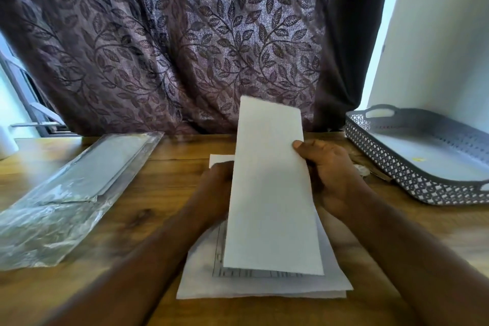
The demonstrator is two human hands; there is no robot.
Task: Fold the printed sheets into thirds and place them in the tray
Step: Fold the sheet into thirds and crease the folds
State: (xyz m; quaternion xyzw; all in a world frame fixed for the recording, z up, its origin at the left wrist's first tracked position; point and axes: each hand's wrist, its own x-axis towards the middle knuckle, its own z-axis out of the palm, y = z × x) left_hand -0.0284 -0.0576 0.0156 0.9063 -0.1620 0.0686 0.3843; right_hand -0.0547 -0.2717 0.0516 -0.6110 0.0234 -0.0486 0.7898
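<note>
Two bare forearms reach in from the lower corners and converge toward the middle. The left hand (215, 190) holds the left long edge of a narrow folded white paper sheet (270, 193), its back turned to the camera and its fingers hidden behind the paper. The right hand (332, 174) grips the opposite long edge, its thumb (300, 145) lying flat on the front face and the other fingers curled out of sight behind. Both hands sit roughly level, the right slightly higher
</note>
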